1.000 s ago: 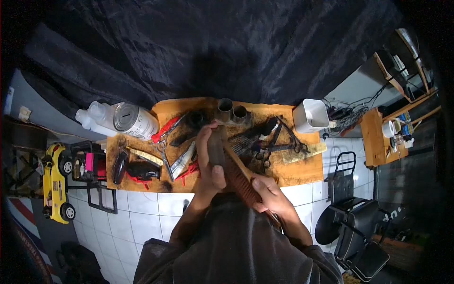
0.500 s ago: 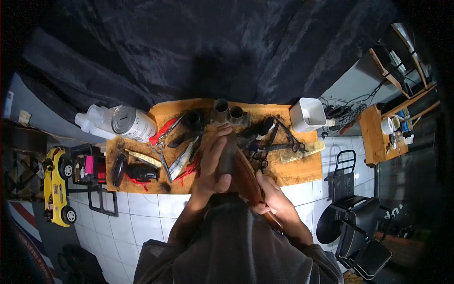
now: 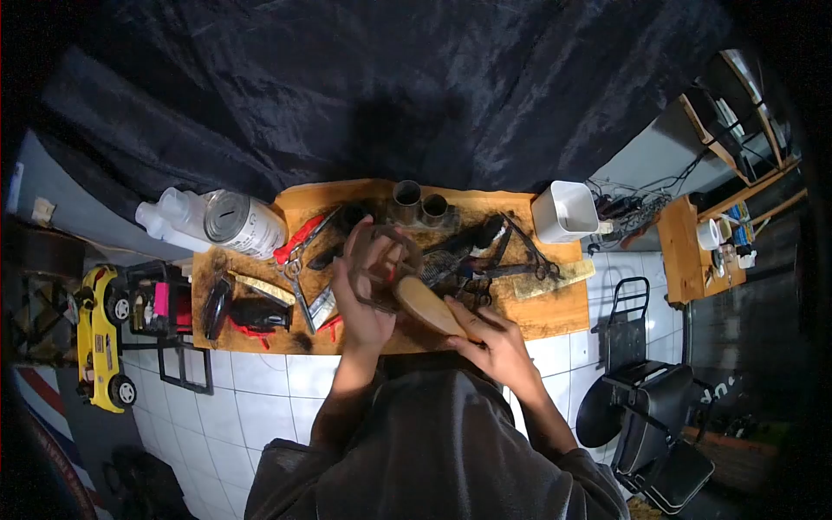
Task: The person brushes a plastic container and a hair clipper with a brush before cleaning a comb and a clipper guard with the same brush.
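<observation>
Wood back uppermost, the brush [image 3: 426, 305] sits in your right hand [image 3: 492, 342], fingers closed round its handle. Just left of it, your left hand [image 3: 362, 303] curls around a dark ring-shaped piece [image 3: 381, 256] that touches the brush head; what the piece is cannot be told. Judged so, the brushing is midway. Beyond both hands, scissors [image 3: 520, 247] and a metal can [image 3: 243, 224] lie on the board [image 3: 555, 316] — farther off, black cloth [image 3: 390, 87].
</observation>
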`<move>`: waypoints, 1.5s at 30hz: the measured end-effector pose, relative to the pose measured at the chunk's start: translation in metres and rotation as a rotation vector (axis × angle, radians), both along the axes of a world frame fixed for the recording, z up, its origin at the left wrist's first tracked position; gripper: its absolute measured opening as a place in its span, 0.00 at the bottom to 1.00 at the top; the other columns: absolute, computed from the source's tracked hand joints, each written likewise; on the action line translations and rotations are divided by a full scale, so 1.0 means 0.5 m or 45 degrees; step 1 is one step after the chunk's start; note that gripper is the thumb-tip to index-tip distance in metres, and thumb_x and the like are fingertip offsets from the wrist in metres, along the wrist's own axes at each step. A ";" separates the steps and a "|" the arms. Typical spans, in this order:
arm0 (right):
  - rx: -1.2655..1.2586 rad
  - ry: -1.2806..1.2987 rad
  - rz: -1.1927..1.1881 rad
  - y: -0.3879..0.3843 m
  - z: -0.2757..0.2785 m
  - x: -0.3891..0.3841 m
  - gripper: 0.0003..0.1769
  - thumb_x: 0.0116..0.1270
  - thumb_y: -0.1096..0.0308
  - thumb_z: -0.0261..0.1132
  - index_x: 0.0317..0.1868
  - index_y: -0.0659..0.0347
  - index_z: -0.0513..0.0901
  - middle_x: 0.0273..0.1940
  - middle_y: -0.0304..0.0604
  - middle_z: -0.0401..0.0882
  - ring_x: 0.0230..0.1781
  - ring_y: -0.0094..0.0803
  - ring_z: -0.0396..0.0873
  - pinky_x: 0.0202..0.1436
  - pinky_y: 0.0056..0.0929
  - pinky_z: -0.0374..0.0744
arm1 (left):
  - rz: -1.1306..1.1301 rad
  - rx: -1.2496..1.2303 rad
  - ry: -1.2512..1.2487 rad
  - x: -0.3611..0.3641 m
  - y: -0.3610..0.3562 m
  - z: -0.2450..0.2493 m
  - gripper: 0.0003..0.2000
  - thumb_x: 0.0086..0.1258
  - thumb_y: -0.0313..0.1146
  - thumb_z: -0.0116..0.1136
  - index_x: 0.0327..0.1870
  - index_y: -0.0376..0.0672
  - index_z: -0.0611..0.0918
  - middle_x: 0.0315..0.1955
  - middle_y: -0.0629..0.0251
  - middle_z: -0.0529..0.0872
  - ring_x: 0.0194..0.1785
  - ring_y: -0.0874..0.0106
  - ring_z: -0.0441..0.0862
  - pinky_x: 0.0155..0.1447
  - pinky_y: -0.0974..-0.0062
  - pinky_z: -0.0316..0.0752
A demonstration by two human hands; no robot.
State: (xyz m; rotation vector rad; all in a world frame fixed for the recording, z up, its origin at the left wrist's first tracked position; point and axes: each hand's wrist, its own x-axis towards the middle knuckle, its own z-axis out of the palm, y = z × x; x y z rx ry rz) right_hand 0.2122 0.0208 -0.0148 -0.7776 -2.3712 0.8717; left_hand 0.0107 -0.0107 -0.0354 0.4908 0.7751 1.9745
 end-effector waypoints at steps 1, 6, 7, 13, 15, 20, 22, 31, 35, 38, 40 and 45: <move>0.000 -0.030 -0.077 0.004 -0.002 0.000 0.30 0.59 0.68 0.71 0.63 0.61 0.77 0.32 0.51 0.77 0.30 0.45 0.76 0.38 0.38 0.77 | -0.051 0.040 -0.071 -0.010 -0.003 -0.007 0.35 0.74 0.61 0.36 0.73 0.44 0.60 0.61 0.55 0.75 0.64 0.60 0.72 0.63 0.63 0.71; 0.047 0.029 -0.257 0.020 0.000 0.013 0.30 0.55 0.67 0.73 0.60 0.62 0.80 0.29 0.49 0.74 0.26 0.41 0.74 0.33 0.36 0.76 | -0.150 -0.237 -0.125 0.004 -0.016 0.013 0.36 0.73 0.64 0.35 0.72 0.44 0.64 0.58 0.50 0.77 0.63 0.57 0.75 0.64 0.56 0.71; 0.040 0.077 -0.243 0.019 0.003 0.014 0.30 0.54 0.68 0.73 0.60 0.62 0.80 0.29 0.48 0.74 0.26 0.41 0.74 0.33 0.35 0.75 | -0.264 -0.165 -0.234 -0.001 -0.018 0.008 0.36 0.73 0.64 0.35 0.71 0.44 0.64 0.58 0.49 0.77 0.62 0.57 0.76 0.64 0.56 0.71; 0.122 0.064 -0.178 0.016 0.000 -0.001 0.31 0.53 0.66 0.74 0.60 0.61 0.80 0.29 0.47 0.73 0.26 0.42 0.74 0.32 0.37 0.75 | -0.563 -0.147 -0.267 0.012 -0.016 0.000 0.35 0.74 0.62 0.36 0.70 0.41 0.65 0.57 0.49 0.78 0.60 0.59 0.77 0.66 0.60 0.71; 0.178 -0.015 -0.325 0.024 -0.009 0.001 0.31 0.54 0.66 0.74 0.60 0.60 0.80 0.30 0.47 0.74 0.27 0.43 0.74 0.32 0.37 0.75 | -0.480 -0.271 -0.275 0.016 -0.022 0.015 0.32 0.75 0.57 0.37 0.69 0.41 0.66 0.58 0.55 0.78 0.62 0.61 0.75 0.66 0.63 0.70; 0.140 -0.074 -0.275 0.006 -0.024 0.026 0.28 0.58 0.61 0.73 0.61 0.54 0.80 0.33 0.48 0.81 0.30 0.40 0.82 0.34 0.36 0.80 | -0.301 -0.207 -0.056 0.015 -0.017 0.031 0.31 0.75 0.55 0.39 0.70 0.40 0.65 0.60 0.56 0.76 0.63 0.63 0.74 0.68 0.64 0.67; -0.159 0.050 -0.206 -0.005 -0.012 0.034 0.28 0.59 0.67 0.72 0.62 0.60 0.79 0.43 0.53 0.82 0.37 0.41 0.84 0.40 0.32 0.81 | -0.274 -0.091 -0.052 0.003 -0.015 0.012 0.32 0.75 0.55 0.39 0.71 0.40 0.63 0.60 0.56 0.76 0.63 0.62 0.74 0.67 0.62 0.69; -0.465 0.363 -0.105 -0.020 -0.012 0.025 0.28 0.63 0.69 0.68 0.65 0.62 0.75 0.51 0.56 0.83 0.47 0.35 0.85 0.53 0.29 0.78 | -0.200 -0.054 -0.139 0.021 0.000 0.007 0.27 0.77 0.52 0.36 0.70 0.44 0.65 0.58 0.62 0.75 0.61 0.67 0.73 0.68 0.67 0.65; -0.300 0.153 -0.319 -0.003 0.001 -0.008 0.29 0.63 0.70 0.67 0.65 0.66 0.73 0.43 0.61 0.83 0.43 0.43 0.86 0.47 0.34 0.80 | -0.170 -0.083 -0.160 0.045 -0.004 0.022 0.30 0.77 0.53 0.37 0.71 0.42 0.63 0.61 0.55 0.75 0.64 0.60 0.73 0.69 0.64 0.68; -0.355 0.124 -0.173 -0.021 -0.021 0.007 0.28 0.65 0.69 0.67 0.65 0.66 0.73 0.51 0.61 0.81 0.49 0.43 0.85 0.50 0.32 0.80 | -0.146 0.007 -0.176 0.035 -0.001 0.011 0.28 0.77 0.53 0.36 0.71 0.45 0.65 0.64 0.57 0.72 0.66 0.65 0.69 0.70 0.63 0.64; -0.389 0.150 -0.006 -0.027 0.000 0.007 0.28 0.66 0.68 0.66 0.65 0.66 0.73 0.57 0.58 0.79 0.56 0.41 0.81 0.59 0.30 0.76 | -0.238 0.058 -0.222 0.010 -0.007 -0.003 0.29 0.77 0.54 0.36 0.70 0.45 0.65 0.62 0.57 0.73 0.66 0.64 0.70 0.69 0.61 0.67; -0.397 0.348 0.174 -0.020 -0.003 0.029 0.32 0.60 0.70 0.70 0.65 0.65 0.74 0.46 0.58 0.81 0.44 0.43 0.82 0.52 0.32 0.77 | -0.232 -0.102 -0.431 0.021 -0.013 -0.012 0.32 0.75 0.61 0.36 0.72 0.48 0.62 0.61 0.52 0.73 0.66 0.55 0.70 0.61 0.45 0.73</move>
